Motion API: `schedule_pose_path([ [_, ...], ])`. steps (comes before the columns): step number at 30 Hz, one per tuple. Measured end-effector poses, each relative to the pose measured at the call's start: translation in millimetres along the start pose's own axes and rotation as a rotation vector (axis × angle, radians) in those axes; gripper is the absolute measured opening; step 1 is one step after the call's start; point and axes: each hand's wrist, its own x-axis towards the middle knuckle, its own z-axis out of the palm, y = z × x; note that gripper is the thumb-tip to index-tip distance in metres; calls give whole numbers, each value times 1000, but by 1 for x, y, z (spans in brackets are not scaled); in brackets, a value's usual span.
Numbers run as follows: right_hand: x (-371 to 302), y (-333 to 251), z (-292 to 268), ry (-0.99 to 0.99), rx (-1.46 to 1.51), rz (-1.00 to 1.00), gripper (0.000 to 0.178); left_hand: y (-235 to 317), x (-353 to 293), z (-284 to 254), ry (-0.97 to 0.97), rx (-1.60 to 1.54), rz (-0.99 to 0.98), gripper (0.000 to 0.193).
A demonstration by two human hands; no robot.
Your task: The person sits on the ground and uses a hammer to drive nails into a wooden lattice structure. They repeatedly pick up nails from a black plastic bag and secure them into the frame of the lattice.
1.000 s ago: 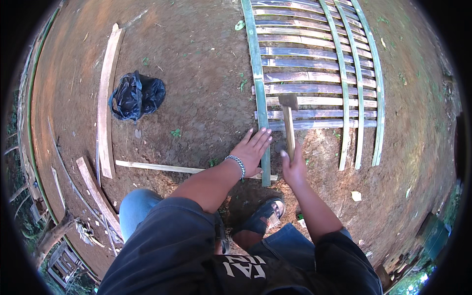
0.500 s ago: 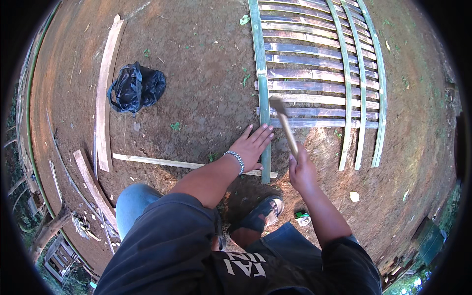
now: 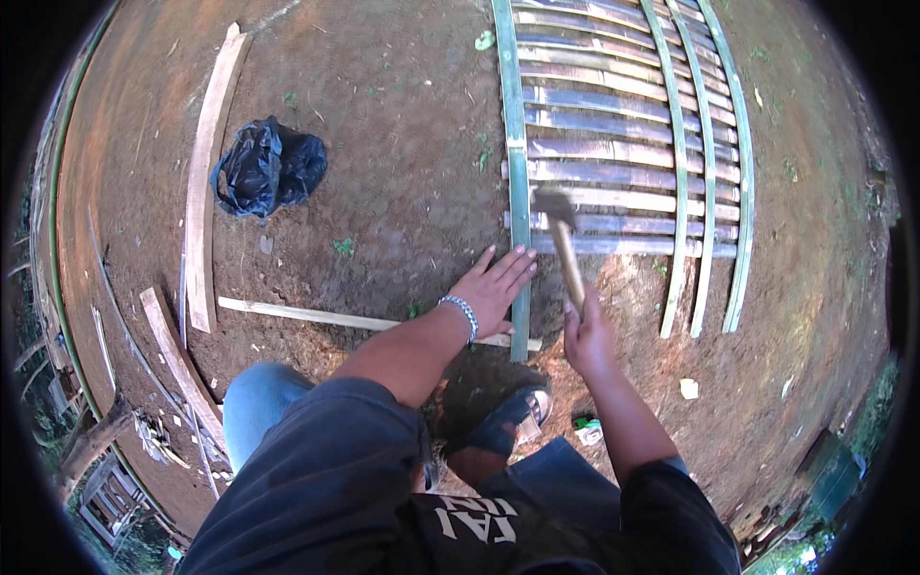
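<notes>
My left hand (image 3: 491, 292) lies with fingers spread across the lower part of a long green bamboo strip (image 3: 517, 182). In my right hand (image 3: 588, 340) is a hammer (image 3: 569, 259), gripped by its wooden handle. The slightly blurred dark head is above the lattice's lower slats, just right of that strip. The bamboo lattice (image 3: 613, 150) has several crosswise slats under lengthwise green strips. Below my left hand, a thin pale strip (image 3: 316, 314) runs along the ground, its right end by the green strip's lower end. No nail can be made out.
On the soil at left are a black plastic bag (image 3: 273, 171), a long wooden plank (image 3: 208, 182) and a shorter plank (image 3: 182, 369). My sandalled foot (image 3: 503, 422) is below the lattice, beside a small green-and-white item (image 3: 588, 429). Wood scraps (image 3: 161, 441) lie at lower left.
The hammer head has swung slightly to the right, and the handle stands a little steeper. My left hand stays on the green strip. The whole view has shifted slightly.
</notes>
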Motion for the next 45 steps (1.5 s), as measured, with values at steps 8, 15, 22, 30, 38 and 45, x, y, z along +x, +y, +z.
schedule_pose_path([
  [8,8,2,8,-69,-80,-4,45,0,1,-2,-16,-7,4,111],
  [15,-6,16,18,248,110,-151,42,-1,3,-3,19,-4,8,111],
  [22,6,0,2,167,104,-75,45,-1,1,-2,16,-4,6,111],
  [30,19,23,1,-171,-237,9,40,-1,1,2,16,8,8,112],
  [38,-5,15,-65,-197,39,383,47,6,0,-6,-10,56,-16,112],
  [45,-108,120,-93,54,-8,291,49,-10,-38,-21,453,-255,-152,74],
])
